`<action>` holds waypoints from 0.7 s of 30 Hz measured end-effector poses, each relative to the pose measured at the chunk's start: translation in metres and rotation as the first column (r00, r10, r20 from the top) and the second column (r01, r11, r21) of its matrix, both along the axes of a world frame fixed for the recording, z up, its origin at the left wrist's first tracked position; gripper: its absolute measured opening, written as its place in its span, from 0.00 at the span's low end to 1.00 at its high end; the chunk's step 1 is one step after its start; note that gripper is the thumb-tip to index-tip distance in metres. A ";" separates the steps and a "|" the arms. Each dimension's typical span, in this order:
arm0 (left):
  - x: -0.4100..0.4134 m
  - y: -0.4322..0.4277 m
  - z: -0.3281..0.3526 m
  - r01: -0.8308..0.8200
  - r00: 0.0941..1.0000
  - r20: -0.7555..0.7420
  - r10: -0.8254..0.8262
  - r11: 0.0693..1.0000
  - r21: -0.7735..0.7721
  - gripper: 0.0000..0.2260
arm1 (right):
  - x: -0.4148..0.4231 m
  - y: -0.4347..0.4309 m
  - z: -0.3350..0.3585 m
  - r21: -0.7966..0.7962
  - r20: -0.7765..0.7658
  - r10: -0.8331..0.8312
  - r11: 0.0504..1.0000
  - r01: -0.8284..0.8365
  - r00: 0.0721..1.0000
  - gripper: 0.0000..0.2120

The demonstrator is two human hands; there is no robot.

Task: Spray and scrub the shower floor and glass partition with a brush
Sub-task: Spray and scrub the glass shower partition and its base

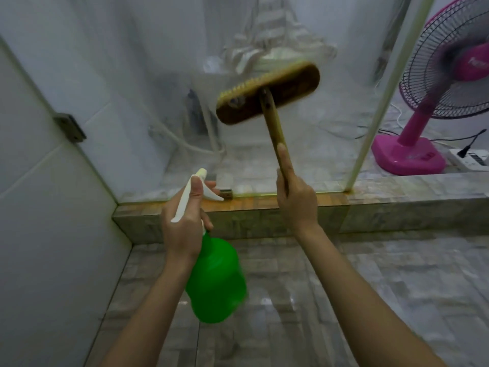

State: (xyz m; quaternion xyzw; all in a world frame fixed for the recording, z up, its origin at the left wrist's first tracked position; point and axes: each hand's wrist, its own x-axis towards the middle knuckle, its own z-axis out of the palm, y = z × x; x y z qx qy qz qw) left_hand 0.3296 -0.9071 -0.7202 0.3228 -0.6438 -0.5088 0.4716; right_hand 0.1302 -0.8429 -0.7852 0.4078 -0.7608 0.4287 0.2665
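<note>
Brush (267, 94) head against glass partition (158, 107), near its right edge.

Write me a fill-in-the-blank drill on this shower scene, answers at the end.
The left hand grips a spray bottle whose body is ____.
The right hand holds the brush by its ____.
The fan right of the glass partition is coloured ____.
Missing words: green, handle, pink.

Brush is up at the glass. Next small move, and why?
Probably stroke the brush down the glass partition: the right hand grips its handle, the head seems to sit high on hazy glass, and the left hand holds the spray bottle.
</note>
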 end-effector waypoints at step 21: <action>0.094 -0.043 0.010 -0.221 0.972 -0.069 0.223 0.975 0.034 0.17 | 0.079 -0.037 0.001 0.287 -0.023 0.074 0.956 -0.064 0.997 0.31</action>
